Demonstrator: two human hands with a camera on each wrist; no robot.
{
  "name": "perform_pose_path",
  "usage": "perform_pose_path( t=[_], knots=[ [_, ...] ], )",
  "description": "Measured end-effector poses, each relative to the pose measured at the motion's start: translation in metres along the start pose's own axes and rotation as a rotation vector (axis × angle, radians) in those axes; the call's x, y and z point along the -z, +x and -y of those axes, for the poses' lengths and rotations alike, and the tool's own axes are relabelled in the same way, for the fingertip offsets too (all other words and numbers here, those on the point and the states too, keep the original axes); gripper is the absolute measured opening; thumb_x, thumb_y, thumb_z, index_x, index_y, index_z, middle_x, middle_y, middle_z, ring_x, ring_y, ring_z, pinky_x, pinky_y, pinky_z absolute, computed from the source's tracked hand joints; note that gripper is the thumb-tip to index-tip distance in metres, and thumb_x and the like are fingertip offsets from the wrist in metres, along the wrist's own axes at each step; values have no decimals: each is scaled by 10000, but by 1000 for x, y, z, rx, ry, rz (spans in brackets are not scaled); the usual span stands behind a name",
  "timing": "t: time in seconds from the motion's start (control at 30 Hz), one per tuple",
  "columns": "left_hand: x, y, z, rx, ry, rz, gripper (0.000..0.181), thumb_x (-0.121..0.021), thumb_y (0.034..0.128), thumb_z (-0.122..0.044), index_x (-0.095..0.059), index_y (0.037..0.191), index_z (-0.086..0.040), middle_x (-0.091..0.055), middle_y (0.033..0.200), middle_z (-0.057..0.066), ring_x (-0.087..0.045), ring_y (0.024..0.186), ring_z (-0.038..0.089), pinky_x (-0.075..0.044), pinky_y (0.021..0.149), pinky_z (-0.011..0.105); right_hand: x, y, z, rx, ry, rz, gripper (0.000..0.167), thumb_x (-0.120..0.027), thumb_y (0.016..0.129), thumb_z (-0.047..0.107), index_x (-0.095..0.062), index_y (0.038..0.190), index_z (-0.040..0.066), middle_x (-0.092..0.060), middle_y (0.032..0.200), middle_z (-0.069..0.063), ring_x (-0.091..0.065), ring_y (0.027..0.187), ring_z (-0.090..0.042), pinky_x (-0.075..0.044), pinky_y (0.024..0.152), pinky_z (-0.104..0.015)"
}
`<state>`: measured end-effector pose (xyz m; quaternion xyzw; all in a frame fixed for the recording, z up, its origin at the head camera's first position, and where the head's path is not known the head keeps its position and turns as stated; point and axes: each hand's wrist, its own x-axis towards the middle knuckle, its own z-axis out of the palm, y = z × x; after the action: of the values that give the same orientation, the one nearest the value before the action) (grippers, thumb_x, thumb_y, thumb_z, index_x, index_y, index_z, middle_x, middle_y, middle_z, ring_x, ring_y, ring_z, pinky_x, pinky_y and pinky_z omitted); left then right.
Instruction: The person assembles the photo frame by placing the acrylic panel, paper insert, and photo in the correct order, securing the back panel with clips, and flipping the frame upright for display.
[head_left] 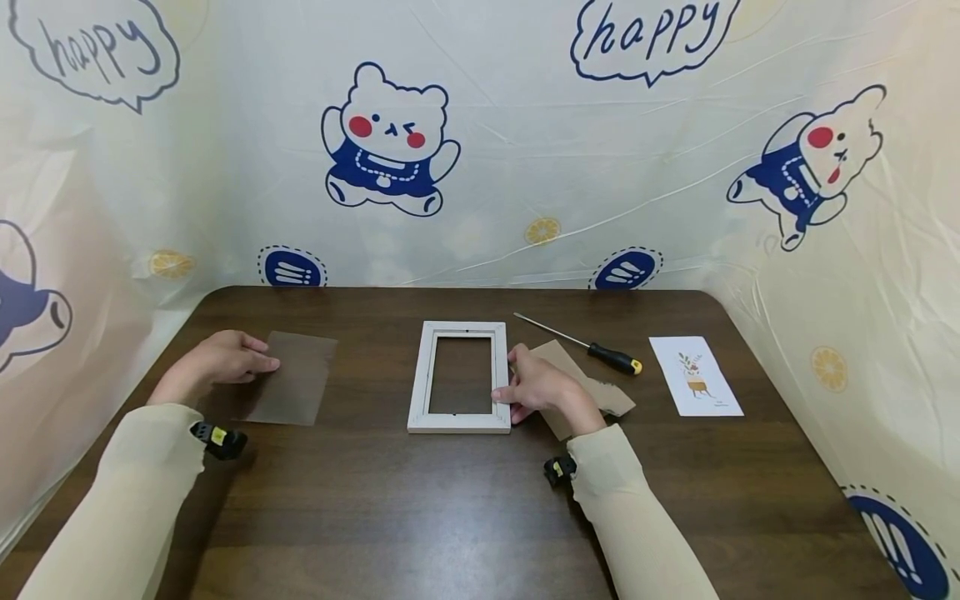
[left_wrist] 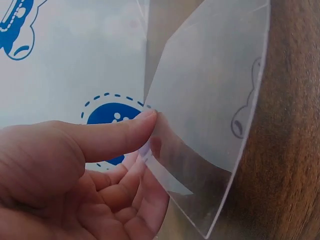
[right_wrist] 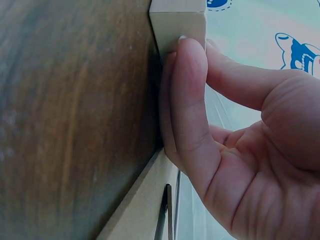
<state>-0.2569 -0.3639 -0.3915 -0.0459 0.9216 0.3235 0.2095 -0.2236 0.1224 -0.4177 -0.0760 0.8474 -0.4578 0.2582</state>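
In the head view my left hand (head_left: pixel 231 357) pinches a clear plastic sheet (head_left: pixel 296 383) at its left edge. The left wrist view shows the thumb on one face of the sheet (left_wrist: pixel 210 85) and fingers behind it; reflections cross its surface. A white picture frame (head_left: pixel 422 375) with an open middle lies on the table. My right hand (head_left: pixel 543 385) grips its right side, thumb on the top face and fingers against the outer edge. In the right wrist view, fingertips touch the frame's side (right_wrist: pixel 180 30). Beneath the right hand lies a brown backing board (head_left: pixel 558 354), partly hidden.
Right of the frame, a screwdriver (head_left: pixel 615 358) with a black and yellow handle lies at a slant beside the board. Farther right is a white card (head_left: pixel 693 379) with a potted plant picture. A printed curtain (head_left: pixel 487 150) surrounds the brown table (head_left: pixel 390 508).
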Motion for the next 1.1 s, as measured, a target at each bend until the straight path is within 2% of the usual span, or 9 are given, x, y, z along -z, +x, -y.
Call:
perform_pose_path(
  t=[0.23,0.47,0.6,0.8,1.1],
  knots=[
    [-2,-2,-3,-37,-100,22,444,-609,1072,-83,-449,1353,220,-657,1102,208,-683,935,179,-639,861,379,0,0,0,1,-6,0,547,-704,1024,61,-352,1435,-23,-627,962,-193,-657,613,-209,-632,623,-353],
    [-5,-6,-10,-43,-105,13,442,-570,1097,-130,-453,1380,189,-646,1202,265,-707,1002,231,-635,878,386,1,0,-1,4,-9,-2,557,-702,1026,60,-347,1447,-27,-621,975,-192,-663,625,-217,-630,623,-348],
    [-7,-7,-13,-47,-115,4,441,-554,1108,-142,-443,1384,183,-651,1181,246,-692,986,227,-633,847,335,1,0,-1,8,-9,-1,561,-699,1026,58,-344,1452,-29,-622,977,-193,-663,629,-219,-630,624,-348],
    [-11,-8,-20,-59,-187,11,476,-546,1104,-117,-384,1434,186,-629,1147,190,-661,947,178,-626,853,297,1,0,-1,6,-11,1,553,-706,1023,61,-351,1439,-24,-626,973,-196,-663,626,-218,-632,625,-350],
    [-16,-9,-29,-86,-273,11,511,-523,1108,-99,-327,1490,177,-629,1189,197,-663,944,132,-620,861,274,1,0,-1,10,1,3,558,-702,1025,57,-343,1443,-30,-627,983,-200,-661,625,-211,-632,626,-353]
  ],
)
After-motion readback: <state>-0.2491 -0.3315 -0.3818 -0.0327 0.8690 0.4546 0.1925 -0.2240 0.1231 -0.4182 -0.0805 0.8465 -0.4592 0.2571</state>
